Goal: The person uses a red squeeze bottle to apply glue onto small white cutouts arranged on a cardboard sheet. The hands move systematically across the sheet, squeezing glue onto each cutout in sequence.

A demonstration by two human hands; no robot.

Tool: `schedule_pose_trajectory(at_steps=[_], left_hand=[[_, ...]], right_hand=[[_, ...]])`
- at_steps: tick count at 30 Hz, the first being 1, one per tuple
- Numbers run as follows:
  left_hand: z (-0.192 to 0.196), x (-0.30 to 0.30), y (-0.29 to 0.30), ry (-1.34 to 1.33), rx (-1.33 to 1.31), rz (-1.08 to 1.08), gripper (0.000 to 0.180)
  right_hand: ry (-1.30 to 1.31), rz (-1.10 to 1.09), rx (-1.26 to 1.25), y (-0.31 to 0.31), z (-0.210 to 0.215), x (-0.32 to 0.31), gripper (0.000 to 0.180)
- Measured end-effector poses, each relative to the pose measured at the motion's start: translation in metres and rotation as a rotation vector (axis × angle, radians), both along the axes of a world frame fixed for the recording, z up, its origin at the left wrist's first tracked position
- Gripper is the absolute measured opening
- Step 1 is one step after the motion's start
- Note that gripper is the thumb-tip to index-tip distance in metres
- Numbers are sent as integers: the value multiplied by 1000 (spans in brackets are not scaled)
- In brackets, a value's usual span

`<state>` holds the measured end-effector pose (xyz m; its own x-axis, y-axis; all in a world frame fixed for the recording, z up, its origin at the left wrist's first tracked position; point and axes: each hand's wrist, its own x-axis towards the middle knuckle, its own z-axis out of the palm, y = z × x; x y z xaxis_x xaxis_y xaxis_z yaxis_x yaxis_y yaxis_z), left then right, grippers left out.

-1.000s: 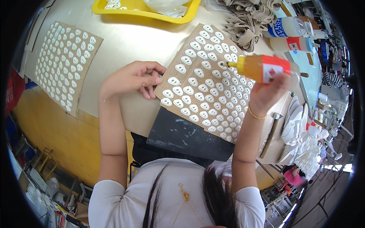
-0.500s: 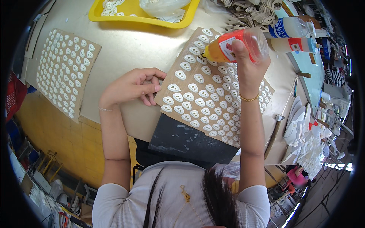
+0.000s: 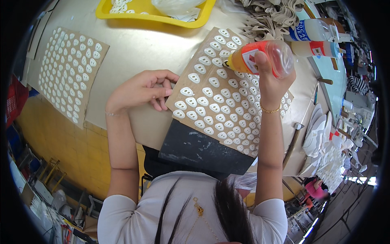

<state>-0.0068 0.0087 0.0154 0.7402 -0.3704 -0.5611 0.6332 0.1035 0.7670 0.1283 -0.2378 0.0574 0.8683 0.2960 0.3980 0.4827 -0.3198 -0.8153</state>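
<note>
In my right hand (image 3: 273,79) is a squeeze bottle (image 3: 280,57) with a red label and yellow front end, tipped on its side. Its dark nozzle (image 3: 226,64) points left, low over a brown cardboard sheet (image 3: 194,88). Rows of small white rounded-triangular pieces (image 3: 214,82), each with two dark holes, cover the sheet. At the sheet's left edge is my left hand (image 3: 148,90), its thumb and forefinger against the edge, the other fingers curled. Whether the nozzle touches a piece, I cannot tell. A black board (image 3: 203,150) lies partly under the sheet.
Another cardboard sheet with white pieces (image 3: 73,73) lies at the left. A yellow tray (image 3: 156,18) stands at the back. Beige cut-outs (image 3: 272,20) and more bottles (image 3: 308,30) are at the back right; a hammer (image 3: 293,144) and white shoe-shaped pieces (image 3: 315,132) lie right of my forearm.
My right hand has moved the bottle right and slightly nearer me, its nozzle shifting along the pieces. The left hand stays at the sheet's edge.
</note>
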Motion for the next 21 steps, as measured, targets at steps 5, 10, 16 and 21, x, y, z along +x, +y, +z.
schedule_pose_trajectory(at_steps=[5,10,16,21], left_hand=[[1,0,0,-8,7,-5,34],[1,0,0,-20,5,-15,35],[-2,0,1,-36,0,-25,35],[-1,-2,0,-37,17,-18,35]], right_hand=[[2,31,52,-4,-3,-11,40],[-27,59,107,5,-8,-16,41],[-95,86,18,15,-10,-10,43],[149,-2,390,4,-6,-6,44]])
